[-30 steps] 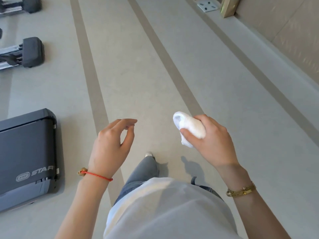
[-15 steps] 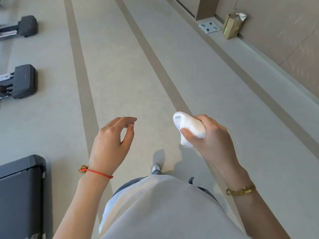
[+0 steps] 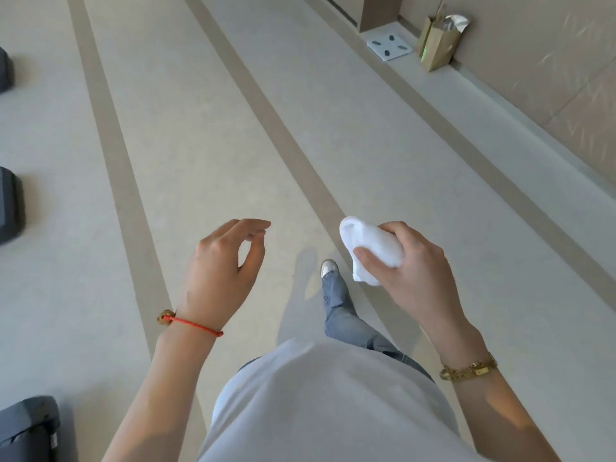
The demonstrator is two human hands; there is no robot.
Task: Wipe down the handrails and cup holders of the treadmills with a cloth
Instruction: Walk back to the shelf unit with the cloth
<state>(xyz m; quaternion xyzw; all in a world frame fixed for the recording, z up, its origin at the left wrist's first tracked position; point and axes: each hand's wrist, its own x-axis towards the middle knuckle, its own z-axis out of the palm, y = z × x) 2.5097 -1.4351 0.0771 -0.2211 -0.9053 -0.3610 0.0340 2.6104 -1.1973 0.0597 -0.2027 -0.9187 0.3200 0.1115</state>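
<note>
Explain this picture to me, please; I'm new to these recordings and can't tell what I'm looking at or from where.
The camera sits on a person's head, looking forward and down, so you see their own arms and body. The right hand grips a bunched white cloth. The left hand hangs loosely curled and holds nothing. Below is a pale gym floor with darker stripes. Dark treadmill ends show at the left edge. By the far wall stand a paper bag and a flat white scale.

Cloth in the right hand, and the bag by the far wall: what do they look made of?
The cloth looks like soft white terry or microfibre: matte, fuzzy, bunched where the right hand grips it. The bag looks like brown kraft paper, with stiff creased sides; something crinkled and silvery, perhaps foil, shows at its top.
</note>
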